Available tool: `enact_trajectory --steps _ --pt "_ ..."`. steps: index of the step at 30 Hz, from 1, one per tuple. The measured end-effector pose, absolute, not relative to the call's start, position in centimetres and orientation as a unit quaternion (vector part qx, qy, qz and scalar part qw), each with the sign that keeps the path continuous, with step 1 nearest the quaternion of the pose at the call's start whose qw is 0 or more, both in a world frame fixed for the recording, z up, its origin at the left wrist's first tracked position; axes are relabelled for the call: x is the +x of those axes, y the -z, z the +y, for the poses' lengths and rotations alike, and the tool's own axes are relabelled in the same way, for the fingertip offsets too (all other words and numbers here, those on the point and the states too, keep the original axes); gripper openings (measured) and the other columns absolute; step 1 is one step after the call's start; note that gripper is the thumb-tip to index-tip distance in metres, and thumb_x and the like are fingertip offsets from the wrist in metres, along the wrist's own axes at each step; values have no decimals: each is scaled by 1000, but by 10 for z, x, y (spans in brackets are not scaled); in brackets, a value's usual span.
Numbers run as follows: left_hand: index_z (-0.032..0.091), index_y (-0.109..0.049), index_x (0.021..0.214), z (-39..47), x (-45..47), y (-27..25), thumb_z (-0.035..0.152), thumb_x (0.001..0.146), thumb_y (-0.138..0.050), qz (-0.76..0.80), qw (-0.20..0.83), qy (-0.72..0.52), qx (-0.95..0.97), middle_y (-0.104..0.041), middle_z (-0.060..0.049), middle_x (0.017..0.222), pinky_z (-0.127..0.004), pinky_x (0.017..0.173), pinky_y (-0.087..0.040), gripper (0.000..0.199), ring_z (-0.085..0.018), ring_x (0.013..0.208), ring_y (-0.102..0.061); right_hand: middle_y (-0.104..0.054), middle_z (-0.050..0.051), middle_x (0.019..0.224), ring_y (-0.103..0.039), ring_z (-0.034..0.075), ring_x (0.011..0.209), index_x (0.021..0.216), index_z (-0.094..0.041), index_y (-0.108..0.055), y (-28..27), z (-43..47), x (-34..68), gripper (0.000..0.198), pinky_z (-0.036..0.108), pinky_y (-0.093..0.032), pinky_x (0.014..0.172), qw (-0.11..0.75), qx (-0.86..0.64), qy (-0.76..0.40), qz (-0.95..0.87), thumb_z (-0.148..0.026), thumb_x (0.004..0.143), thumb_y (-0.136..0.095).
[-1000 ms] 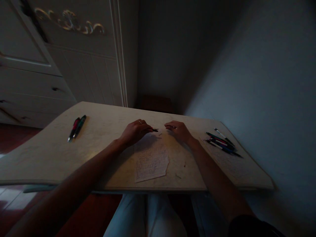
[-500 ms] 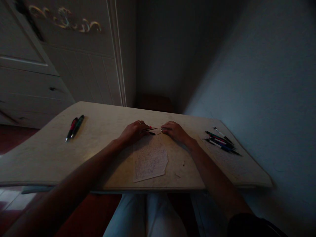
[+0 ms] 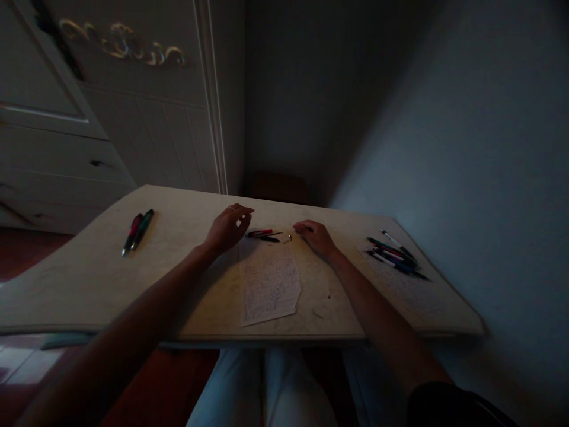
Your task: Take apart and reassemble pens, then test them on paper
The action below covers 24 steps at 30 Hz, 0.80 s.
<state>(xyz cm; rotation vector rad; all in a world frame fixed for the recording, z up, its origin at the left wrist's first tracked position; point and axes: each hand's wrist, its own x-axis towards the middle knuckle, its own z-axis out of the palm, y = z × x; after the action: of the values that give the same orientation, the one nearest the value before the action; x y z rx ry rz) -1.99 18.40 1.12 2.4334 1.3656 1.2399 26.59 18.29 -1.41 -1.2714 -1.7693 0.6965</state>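
Observation:
My left hand (image 3: pixel 229 228) is raised just left of some pen parts on the table, its thumb and fingers apart with nothing between them. Beside its fingertips lie a red and black pen barrel (image 3: pixel 259 233), a thin refill (image 3: pixel 276 233) and a dark pointed piece (image 3: pixel 270 239). A tiny shiny metal piece (image 3: pixel 290 237) rests between the parts and my right hand (image 3: pixel 315 235). The right fingers are curled in, and whatever they may hold is hidden. Below the parts lies a torn sheet of scribbled paper (image 3: pixel 271 287).
Two pens, one red (image 3: pixel 132 232) and one green (image 3: pixel 143 228), lie at the left of the pale table (image 3: pixel 186 207). Several pens (image 3: pixel 395 258) are heaped on another scribbled sheet (image 3: pixel 411 293) at the right. A wall (image 3: pixel 489 178) borders the right side, a white cabinet (image 3: pixel 155 130) the back left.
My left hand has let go of the pen parts and drawn back up and left, fingers opening. My right hand has moved slightly away from the small metal piece, leaving it on the table.

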Motion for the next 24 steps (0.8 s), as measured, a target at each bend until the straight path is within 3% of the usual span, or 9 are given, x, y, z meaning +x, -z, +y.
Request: enact_trajectory --steps 9,24 --pt "16 -71 100 190 -27 -8 21 88 -48 447 47 -375 811 -69 -8 89 -27 64 -48 26 -13 63 -58 -74 9 89 -68 22 86 90 -15 -74 14 168 267 42 36 -51 81 440 -516 -255 -690 -54 86 -58" --pt "18 -73 93 193 -29 -6 21 85 -51 415 95 -338 839 -72 -9 88 -28 65 -50 23 -16 69 -63 -73 8 83 -68 22 81 85 -15 -73 12 167 266 45 35 -51 79 459 -525 -287 -657 -58 81 -60"
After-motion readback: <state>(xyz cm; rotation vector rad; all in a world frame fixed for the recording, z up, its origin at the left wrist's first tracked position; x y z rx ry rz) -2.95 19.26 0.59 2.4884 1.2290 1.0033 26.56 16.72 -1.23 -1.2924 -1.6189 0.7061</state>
